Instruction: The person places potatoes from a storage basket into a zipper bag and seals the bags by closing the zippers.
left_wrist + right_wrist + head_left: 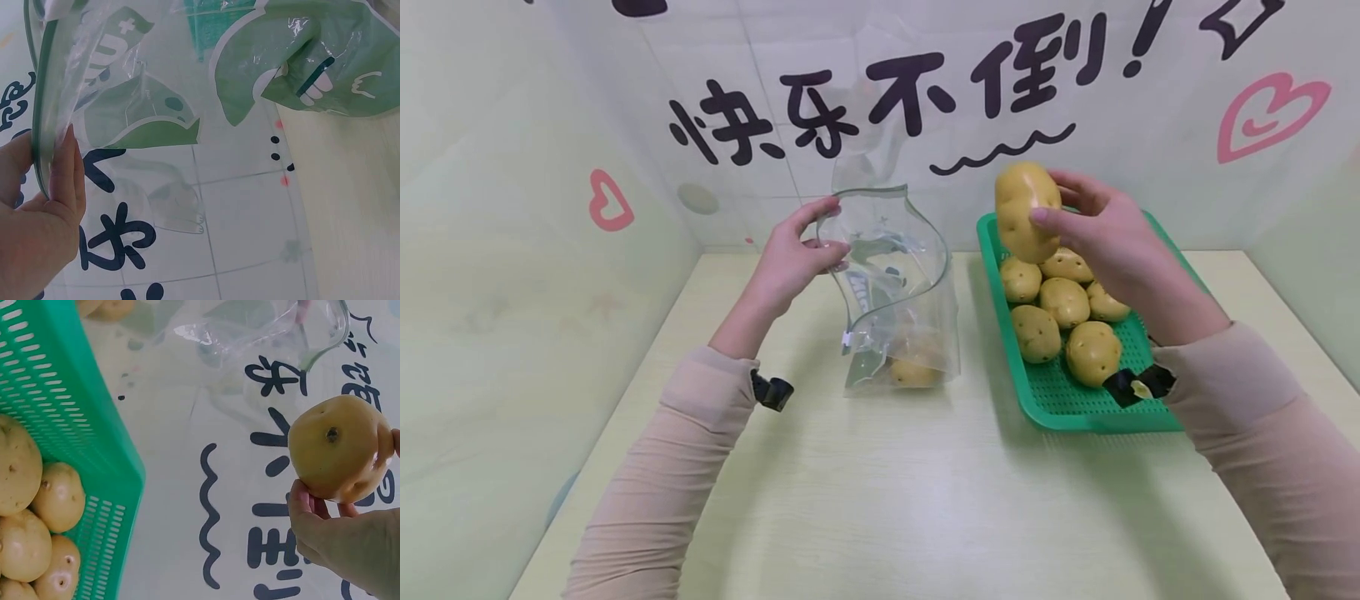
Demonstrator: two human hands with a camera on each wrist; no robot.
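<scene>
My left hand point(797, 254) pinches the left rim of a clear zip bag point(936, 317), whose mouth gapes open. In the left wrist view the thumb and fingers point(62, 175) clasp the bag's green-edged zip strip, and the bag point(144, 106) shows green and white printing. One potato point(916, 367) lies at the bottom of the bag. My right hand point(1105, 229) grips another potato point(1026, 212), raised over the back left part of a green basket. Seen from the right wrist, thumb and fingertips hold this potato point(337, 447) from its sides.
The green plastic basket point(1037, 412) with several potatoes point(1093, 353) stands on the pale table point(880, 500), right of the bag. A slider point(847, 340) sits at the bag's near zip edge. Behind rises a white sheet point(887, 158) with black characters and pink hearts.
</scene>
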